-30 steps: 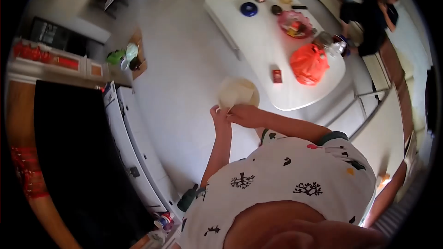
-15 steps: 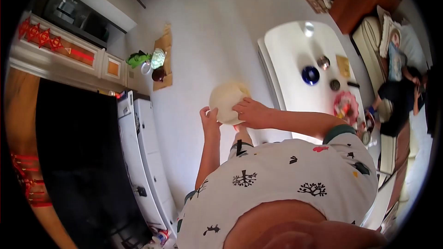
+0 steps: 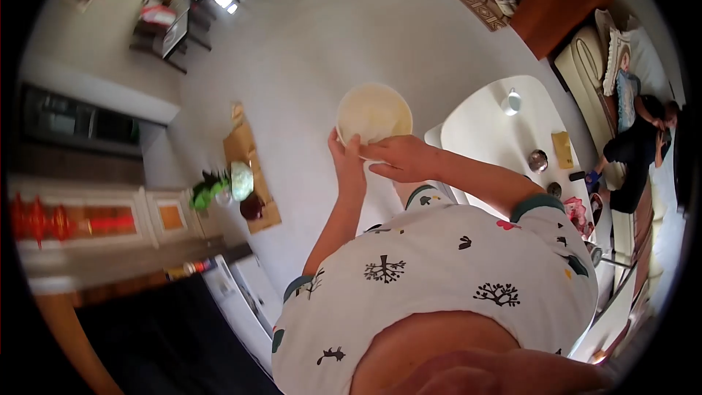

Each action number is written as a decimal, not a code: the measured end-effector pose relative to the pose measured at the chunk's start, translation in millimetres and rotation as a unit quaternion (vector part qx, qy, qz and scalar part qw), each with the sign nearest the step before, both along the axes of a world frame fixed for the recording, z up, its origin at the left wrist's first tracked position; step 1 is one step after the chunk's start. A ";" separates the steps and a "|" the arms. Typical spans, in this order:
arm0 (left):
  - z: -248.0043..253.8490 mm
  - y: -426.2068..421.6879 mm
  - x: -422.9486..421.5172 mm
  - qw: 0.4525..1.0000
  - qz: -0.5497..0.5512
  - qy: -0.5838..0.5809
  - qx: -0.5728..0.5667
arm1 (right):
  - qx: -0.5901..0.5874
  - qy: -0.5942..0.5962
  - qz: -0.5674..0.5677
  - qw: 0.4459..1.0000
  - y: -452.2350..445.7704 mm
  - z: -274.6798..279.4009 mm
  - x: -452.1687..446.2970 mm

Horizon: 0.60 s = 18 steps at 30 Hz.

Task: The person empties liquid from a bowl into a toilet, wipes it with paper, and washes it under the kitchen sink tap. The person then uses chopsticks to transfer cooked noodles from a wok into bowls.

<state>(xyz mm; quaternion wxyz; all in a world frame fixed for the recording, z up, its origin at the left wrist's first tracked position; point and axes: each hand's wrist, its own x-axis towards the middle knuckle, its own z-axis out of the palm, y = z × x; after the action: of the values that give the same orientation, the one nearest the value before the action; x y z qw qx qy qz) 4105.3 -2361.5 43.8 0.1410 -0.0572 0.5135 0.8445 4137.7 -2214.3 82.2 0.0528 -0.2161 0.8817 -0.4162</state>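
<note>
A round cream-coloured bowl (image 3: 374,106) is held out in front of me, above the pale floor. My left hand (image 3: 349,152) grips its near left edge, with the thumb at the rim and the other fingers along the outside. My right hand (image 3: 406,156) lies across the near edge from the right, its fingers pointing left at the rim and its thumb side apart below. The fingertips of both hands almost meet. The bowl's underside is hidden; I cannot make out any contents.
To the right stands a white table (image 3: 475,113) with a cup (image 3: 511,102) and a round metal pot (image 3: 537,161). A person (image 3: 635,153) sits on the sofa beyond. Flattened cardboard (image 3: 241,148) with plants lies left, near a white cabinet (image 3: 252,281).
The bowl has moved away from my body and tipped, so its round rim shows. Both hands moved with it, and the right hand shifted along the near edge. The view has turned.
</note>
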 end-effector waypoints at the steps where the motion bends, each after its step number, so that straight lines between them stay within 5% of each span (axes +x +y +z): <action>1: -6.6 6.7 -41.4 1.000 -0.001 0.016 -0.022 | -0.021 -0.015 -0.022 0.999 5.8 -6.2 -35.6; 2: -8.8 15.2 -79.8 1.000 -0.008 0.007 -0.028 | -0.042 -0.030 -0.039 0.998 14.7 -12.9 -72.0; 7: -0.7 42.0 -258.7 0.997 -0.019 -0.015 -0.068 | 0.254 0.115 0.116 0.953 78.8 -13.8 -258.7; 11: 7.9 54.2 -385.3 0.990 -0.063 0.012 -0.128 | 0.503 0.191 0.237 0.809 105.2 19.5 -398.0; 14: 7.9 63.8 -487.9 0.985 -0.077 0.029 -0.153 | 0.557 0.134 0.312 0.758 106.0 35.1 -514.5; 17: 1.8 70.7 -604.8 0.987 -0.072 0.038 -0.135 | 0.387 0.180 0.224 0.876 121.4 -3.2 -628.6; 18: 5.4 71.7 -641.1 0.985 -0.079 0.044 -0.144 | 0.399 0.185 0.226 0.869 124.0 -6.5 -665.6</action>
<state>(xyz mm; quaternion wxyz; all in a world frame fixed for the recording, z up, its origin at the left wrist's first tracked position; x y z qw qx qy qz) 3464.2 -2289.7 49.3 0.1743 0.0013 0.6382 0.7499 3472.1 -2090.4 75.7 0.0628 -0.4428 0.8934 0.0423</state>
